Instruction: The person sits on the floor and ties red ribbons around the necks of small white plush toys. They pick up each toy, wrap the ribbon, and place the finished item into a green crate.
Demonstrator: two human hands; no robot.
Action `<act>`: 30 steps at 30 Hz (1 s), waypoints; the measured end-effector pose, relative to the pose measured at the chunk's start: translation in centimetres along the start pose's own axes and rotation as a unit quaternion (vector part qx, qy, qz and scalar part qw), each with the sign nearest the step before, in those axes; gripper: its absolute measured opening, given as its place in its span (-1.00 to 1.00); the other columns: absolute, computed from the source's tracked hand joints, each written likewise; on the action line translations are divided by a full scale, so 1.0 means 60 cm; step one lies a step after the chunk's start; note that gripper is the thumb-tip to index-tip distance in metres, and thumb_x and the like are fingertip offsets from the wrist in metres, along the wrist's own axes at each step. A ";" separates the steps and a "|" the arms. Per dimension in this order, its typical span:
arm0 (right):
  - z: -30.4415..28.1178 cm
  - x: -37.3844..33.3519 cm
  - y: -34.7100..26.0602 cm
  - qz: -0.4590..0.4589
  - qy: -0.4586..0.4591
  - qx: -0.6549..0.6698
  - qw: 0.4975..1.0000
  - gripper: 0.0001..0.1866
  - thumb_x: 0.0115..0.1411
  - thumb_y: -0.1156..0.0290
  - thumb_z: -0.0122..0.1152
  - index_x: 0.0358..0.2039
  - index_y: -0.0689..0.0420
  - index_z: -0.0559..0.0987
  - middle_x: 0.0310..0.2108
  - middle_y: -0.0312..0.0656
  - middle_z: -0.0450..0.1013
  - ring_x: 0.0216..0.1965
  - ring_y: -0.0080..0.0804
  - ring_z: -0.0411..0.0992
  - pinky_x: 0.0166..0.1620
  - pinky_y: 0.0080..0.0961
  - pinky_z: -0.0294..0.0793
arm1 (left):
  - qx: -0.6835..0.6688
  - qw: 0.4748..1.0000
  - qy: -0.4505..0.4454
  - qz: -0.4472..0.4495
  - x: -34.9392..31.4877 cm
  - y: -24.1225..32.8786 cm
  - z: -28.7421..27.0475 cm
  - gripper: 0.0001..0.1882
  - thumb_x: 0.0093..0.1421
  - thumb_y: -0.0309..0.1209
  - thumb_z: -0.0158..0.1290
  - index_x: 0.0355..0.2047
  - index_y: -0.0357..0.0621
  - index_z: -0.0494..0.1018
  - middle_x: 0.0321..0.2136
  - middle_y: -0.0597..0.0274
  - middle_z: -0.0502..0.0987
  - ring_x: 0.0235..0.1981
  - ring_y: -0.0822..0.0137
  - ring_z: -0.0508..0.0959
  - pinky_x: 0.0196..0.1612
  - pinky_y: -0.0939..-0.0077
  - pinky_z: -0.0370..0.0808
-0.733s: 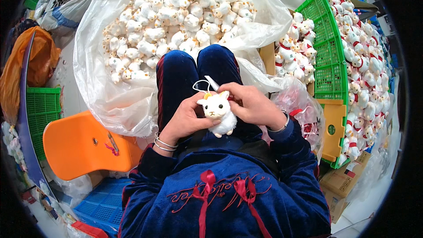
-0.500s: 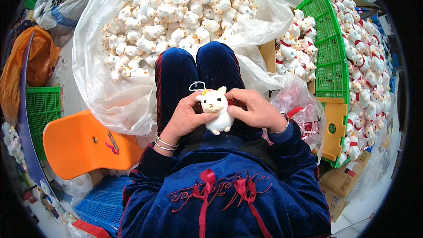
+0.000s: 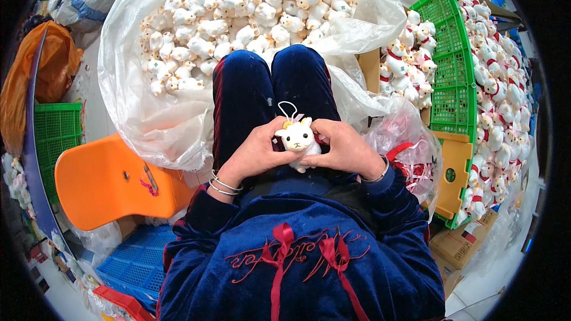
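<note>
Over my lap, a small white plush animal toy (image 3: 299, 137) with yellow horns, dark eyes and a white hanging loop sits upright between my two hands. My left hand (image 3: 262, 150) is closed on its one side, thumb across the front below the head. My right hand (image 3: 345, 147) grips the other side, its thumb pressed on the body. The loop stands up above the head. Most of the toy's back and the fingers behind it are hidden. A bit of something pale pink shows behind the head.
Ahead, a clear plastic bag (image 3: 128, 104) holds a heap of white plush toys (image 3: 238, 18). On the right, plush toys with red neck ribbons (image 3: 499, 101) lie past a green crate (image 3: 443, 65); red ribbons (image 3: 416, 169) sit in a bag. An orange chair (image 3: 98, 184) stands left.
The plush toy has turned slightly and sits a little further right, its loop now upright. My thumbs have closed in over its front, covering more of the body. The view has shifted slightly.
</note>
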State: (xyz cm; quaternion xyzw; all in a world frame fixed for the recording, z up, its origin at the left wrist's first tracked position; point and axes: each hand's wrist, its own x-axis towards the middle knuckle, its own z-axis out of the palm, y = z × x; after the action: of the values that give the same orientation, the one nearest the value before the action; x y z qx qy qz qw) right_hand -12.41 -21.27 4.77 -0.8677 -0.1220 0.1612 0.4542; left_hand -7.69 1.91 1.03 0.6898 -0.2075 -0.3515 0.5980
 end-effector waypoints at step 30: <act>0.025 0.002 0.033 0.039 0.039 -0.002 0.998 -0.50 -0.06 0.07 0.58 -0.40 0.25 0.59 -0.47 -0.03 0.51 -0.43 -0.04 0.51 -0.31 -0.24 0.47 | 0.107 0.993 0.047 -0.030 -0.030 -0.006 0.015 -0.65 0.18 -0.26 0.29 -0.24 -0.35 0.57 -0.51 0.29 0.45 -0.50 0.53 0.39 -0.41 0.50 0.38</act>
State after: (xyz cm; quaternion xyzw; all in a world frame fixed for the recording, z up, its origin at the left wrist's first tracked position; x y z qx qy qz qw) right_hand -12.75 -21.21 2.35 -0.8784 -0.0707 0.1449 0.4499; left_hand -9.57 2.62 1.08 0.7716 -0.1951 -0.3123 0.5187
